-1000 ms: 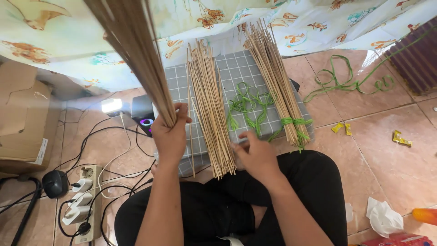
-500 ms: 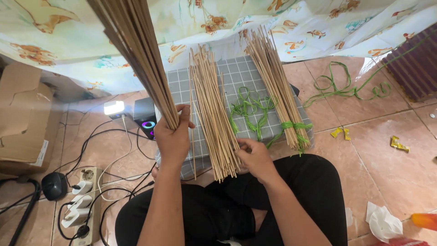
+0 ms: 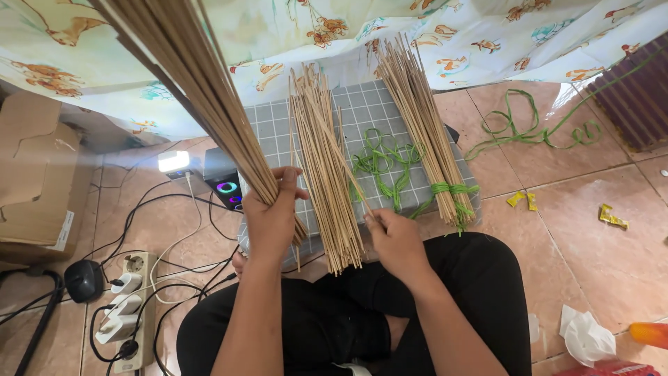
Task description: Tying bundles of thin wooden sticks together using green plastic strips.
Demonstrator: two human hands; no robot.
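Note:
My left hand (image 3: 270,217) grips a thick bundle of thin bamboo sticks (image 3: 188,90), held upright and slanting up to the left. My right hand (image 3: 394,238) pinches a single stick (image 3: 339,157) lying slantwise across a loose pile of sticks (image 3: 323,163) on a grey checked mat (image 3: 362,115). Right of the pile lies a bundle of sticks tied with green string (image 3: 424,132), and loose green string (image 3: 379,163) sits between them. I sit cross-legged in black trousers (image 3: 334,320).
A power strip with plugs and cables (image 3: 125,306) lies at the lower left, with a cardboard box (image 3: 35,174) above it. A small black speaker with a lit ring (image 3: 224,182) stands by the mat. More green string (image 3: 536,129), yellow scraps (image 3: 612,217) and crumpled tissue (image 3: 584,338) lie on the tiled floor.
My right hand has drawn back from the green string toward the loose pile and now pinches one stick. My left hand keeps its bundle raised.

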